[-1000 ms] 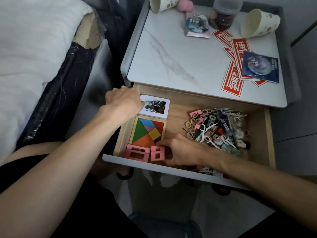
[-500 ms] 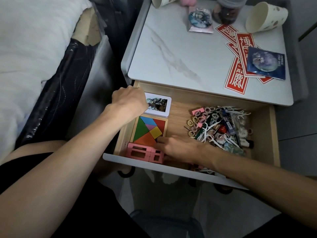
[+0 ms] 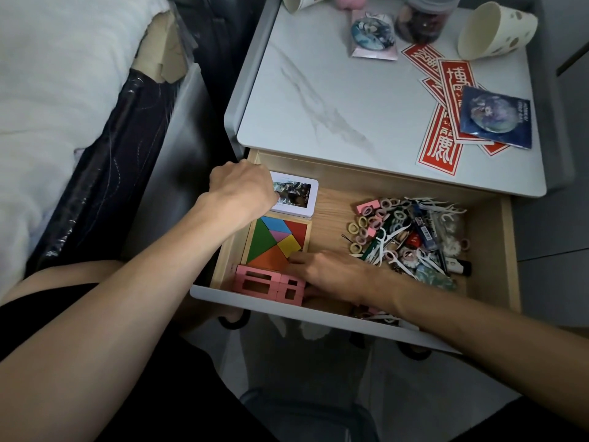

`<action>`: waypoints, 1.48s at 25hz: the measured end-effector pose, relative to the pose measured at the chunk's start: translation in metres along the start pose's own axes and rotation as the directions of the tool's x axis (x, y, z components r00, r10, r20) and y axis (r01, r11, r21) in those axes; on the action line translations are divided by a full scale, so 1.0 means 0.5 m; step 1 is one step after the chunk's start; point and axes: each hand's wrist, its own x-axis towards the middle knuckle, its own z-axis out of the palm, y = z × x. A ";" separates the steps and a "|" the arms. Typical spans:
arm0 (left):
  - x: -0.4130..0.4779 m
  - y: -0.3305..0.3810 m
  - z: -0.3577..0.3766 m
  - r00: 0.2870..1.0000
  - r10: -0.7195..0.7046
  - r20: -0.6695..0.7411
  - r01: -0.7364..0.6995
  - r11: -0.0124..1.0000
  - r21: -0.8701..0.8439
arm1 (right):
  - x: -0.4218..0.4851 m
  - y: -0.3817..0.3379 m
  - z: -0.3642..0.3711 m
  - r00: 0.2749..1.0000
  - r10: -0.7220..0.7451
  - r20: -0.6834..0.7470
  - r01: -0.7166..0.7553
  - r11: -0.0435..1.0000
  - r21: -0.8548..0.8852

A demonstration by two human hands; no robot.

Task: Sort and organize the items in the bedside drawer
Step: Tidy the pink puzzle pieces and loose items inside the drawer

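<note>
Looking down through the head camera, we see the open drawer point(image 3: 506, 250) of the bedside cabinet with both hands inside it. Our left hand point(image 3: 242, 189) sits knuckles-up at the back left corner, fingers curled over the left end of a white tin point(image 3: 299, 199) with a picture on its lid. The thumb lies on that lid, so the hand holds the tin. The fingertips underneath are hidden.

Just below this hand, toward us, lies a wooden tangram tray point(image 3: 274, 240) filled with coloured pieces, its far edge right by the tin. Our right hand point(image 3: 328, 272) lies palm-down on the drawer floor with straight fingers reaching to our left. The fingertips touch the tangram tray's near right corner and the right end of the pink blocks point(image 3: 267, 283). Those hollow blocks stand in a row against the drawer front, just beside the fingertips.

Beyond the right wrist, a loose heap of hair ties and floss picks point(image 3: 398, 237) fills the right part of the drawer, mixed with small packets we cannot make out. More floss picks show at the drawer front under the right forearm.

Past both hands is the marbled nightstand top point(image 3: 334, 100). It carries red paper strips point(image 3: 441, 148), a blue badge packet point(image 3: 495, 121) lying on them, a tipped paper cup point(image 3: 494, 30) and a dark jar point(image 3: 420, 23). To the left of the left arm is the bed point(image 3: 63, 90).
</note>
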 end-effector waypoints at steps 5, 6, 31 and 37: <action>-0.007 0.014 -0.002 0.983 -0.003 -0.185 0.027 0.991 0.128 | -0.065 0.063 -0.012 0.983 0.178 -0.050 -0.178 0.984 0.017; -0.009 0.021 -0.003 0.967 0.028 -0.252 0.008 0.990 0.139 | -0.090 0.076 -0.025 0.977 0.206 -0.048 -0.203 0.978 0.056; 0.000 0.186 0.132 0.807 0.590 -0.015 -0.577 0.783 -0.233 | -0.226 0.097 -0.026 0.873 0.455 0.173 -0.481 0.751 0.453; 0.018 0.214 0.122 0.838 0.517 -0.177 -0.546 0.786 -0.291 | -0.226 0.072 0.001 0.968 0.245 0.058 -0.244 0.970 -0.017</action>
